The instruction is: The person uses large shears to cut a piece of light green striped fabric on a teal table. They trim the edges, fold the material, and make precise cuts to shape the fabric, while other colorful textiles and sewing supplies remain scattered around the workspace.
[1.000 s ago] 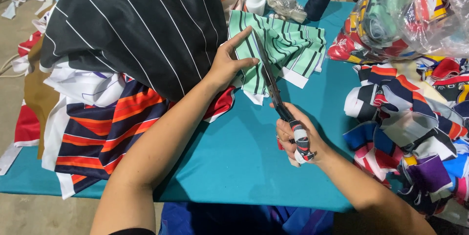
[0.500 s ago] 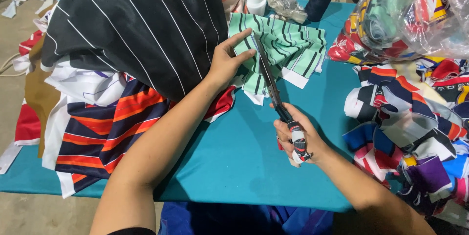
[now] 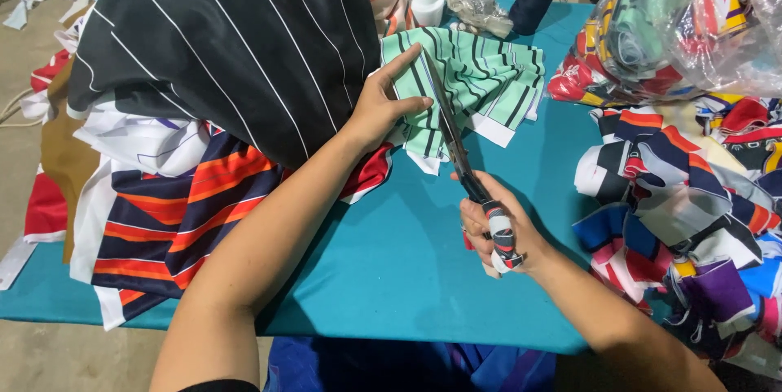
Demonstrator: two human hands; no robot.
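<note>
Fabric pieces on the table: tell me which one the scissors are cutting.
The mint-green piece with dark stripes. The left hand pins it while the right hand runs the scissors across it; the black striped cloth lies beside, untouched by the blades.

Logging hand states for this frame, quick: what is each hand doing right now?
Left hand: open, fingers pressing the green striped fabric flat.
Right hand: closed around the scissors handle, blades in the fabric.

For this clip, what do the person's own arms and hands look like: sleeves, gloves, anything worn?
Both arms are bare from wrist to above the elbow. The left hand and right hand wear no gloves, and no rings, watch or bracelets show. A dark sleeve edge shows at the left upper arm; the right upper arm is out of frame.
</note>
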